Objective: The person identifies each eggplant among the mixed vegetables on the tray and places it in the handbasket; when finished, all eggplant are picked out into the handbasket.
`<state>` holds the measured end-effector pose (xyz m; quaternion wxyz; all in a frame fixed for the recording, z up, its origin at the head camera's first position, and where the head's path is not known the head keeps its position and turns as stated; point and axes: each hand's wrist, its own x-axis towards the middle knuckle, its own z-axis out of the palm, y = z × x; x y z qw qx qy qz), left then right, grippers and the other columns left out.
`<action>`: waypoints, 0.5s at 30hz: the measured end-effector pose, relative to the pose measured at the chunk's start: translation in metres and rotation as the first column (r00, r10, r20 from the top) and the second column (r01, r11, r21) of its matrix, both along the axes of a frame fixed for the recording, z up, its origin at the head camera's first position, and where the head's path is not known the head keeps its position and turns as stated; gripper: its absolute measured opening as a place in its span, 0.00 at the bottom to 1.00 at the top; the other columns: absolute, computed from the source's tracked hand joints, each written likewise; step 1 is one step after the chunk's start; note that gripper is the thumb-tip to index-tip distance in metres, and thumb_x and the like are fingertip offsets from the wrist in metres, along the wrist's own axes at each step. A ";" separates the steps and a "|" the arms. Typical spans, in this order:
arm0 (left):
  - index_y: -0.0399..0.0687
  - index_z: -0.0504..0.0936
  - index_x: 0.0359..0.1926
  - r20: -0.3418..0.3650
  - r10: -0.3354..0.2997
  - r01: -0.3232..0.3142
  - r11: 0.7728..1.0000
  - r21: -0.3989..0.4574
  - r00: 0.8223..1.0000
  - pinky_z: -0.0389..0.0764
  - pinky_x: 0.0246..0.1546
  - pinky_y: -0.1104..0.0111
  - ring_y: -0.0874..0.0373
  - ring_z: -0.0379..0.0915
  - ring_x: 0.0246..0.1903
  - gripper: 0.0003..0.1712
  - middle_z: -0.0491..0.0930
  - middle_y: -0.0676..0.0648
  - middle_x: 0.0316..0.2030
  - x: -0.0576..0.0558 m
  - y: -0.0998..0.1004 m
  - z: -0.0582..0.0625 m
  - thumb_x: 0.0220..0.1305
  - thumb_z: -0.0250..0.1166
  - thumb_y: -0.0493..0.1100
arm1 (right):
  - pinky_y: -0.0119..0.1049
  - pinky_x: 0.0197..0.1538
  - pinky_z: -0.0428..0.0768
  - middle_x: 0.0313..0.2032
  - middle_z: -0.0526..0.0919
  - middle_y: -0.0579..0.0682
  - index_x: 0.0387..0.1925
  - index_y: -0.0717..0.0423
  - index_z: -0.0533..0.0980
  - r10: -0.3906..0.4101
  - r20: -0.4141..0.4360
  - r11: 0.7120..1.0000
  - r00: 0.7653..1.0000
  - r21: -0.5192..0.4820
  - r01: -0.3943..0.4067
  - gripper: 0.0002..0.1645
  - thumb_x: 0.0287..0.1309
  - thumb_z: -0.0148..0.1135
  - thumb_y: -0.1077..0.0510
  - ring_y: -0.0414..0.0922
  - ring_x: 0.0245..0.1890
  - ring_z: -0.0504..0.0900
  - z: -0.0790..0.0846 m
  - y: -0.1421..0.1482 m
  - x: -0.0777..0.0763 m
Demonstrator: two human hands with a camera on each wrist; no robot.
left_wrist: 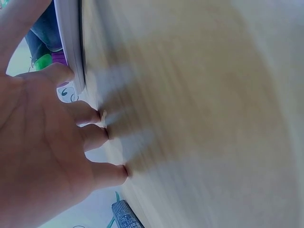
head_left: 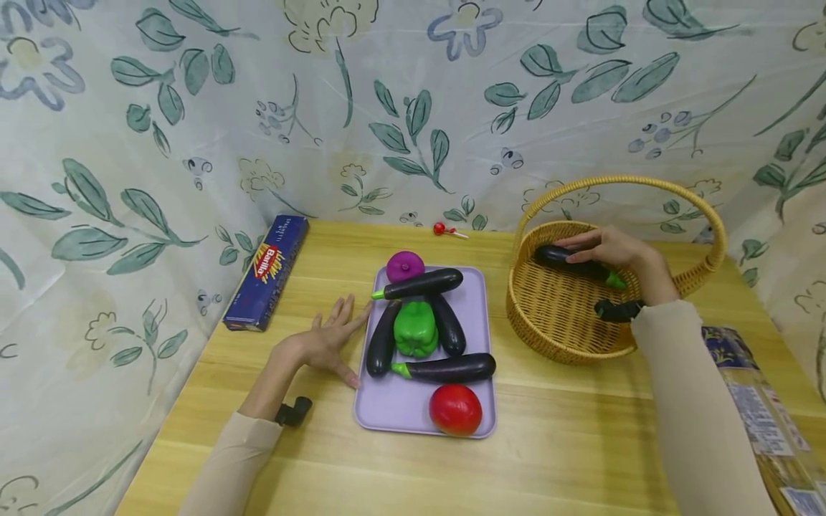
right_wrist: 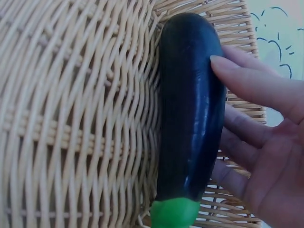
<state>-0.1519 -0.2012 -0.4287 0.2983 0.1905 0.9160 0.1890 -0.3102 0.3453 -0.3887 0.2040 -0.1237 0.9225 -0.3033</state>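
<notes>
In the head view my right hand (head_left: 609, 251) is inside the wicker basket (head_left: 548, 337), holding an eggplant (right_wrist: 190, 114) with a green stem end. The right wrist view has the thumb on one side of the eggplant and the fingers behind it; the eggplant lies against the woven basket. My left hand (head_left: 325, 347) rests with spread fingers on the table, at the left edge of a lilac tray (head_left: 387, 416). On that tray several eggplants (head_left: 452, 368) surround a green bell pepper (head_left: 416, 330). A purple onion-like vegetable (head_left: 405, 266) and a red tomato-like one (head_left: 455, 410) lie there too.
A blue Barilla spaghetti box (head_left: 267, 272) lies at the table's left edge. A red lollipop (head_left: 440, 228) is near the back. At the right a clear-and-blue package (head_left: 761, 408) lies partly under my right arm. The basket's handle (head_left: 619, 180) arches above it. Floral cloth hangs behind.
</notes>
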 end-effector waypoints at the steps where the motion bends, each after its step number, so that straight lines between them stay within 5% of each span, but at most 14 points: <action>1: 0.54 0.28 0.83 0.001 0.001 -0.001 1.000 0.000 1.000 0.27 0.75 0.29 0.34 0.11 0.80 0.84 0.16 0.31 0.79 0.000 0.000 0.000 0.44 0.82 0.62 | 0.66 0.73 0.66 0.71 0.73 0.63 0.68 0.51 0.77 -0.002 -0.012 1.000 1.000 -0.002 0.002 0.30 0.67 0.69 0.50 0.66 0.75 0.64 0.000 0.000 0.001; 15: 0.54 0.28 0.83 0.009 0.006 -0.007 1.000 0.015 1.000 0.25 0.75 0.30 0.35 0.10 0.80 0.84 0.15 0.32 0.79 -0.001 -0.001 -0.002 0.44 0.82 0.62 | 0.56 0.68 0.75 0.66 0.79 0.61 0.67 0.53 0.77 0.052 -0.068 0.999 0.996 0.014 -0.052 0.29 0.66 0.70 0.54 0.63 0.69 0.75 -0.006 -0.001 0.002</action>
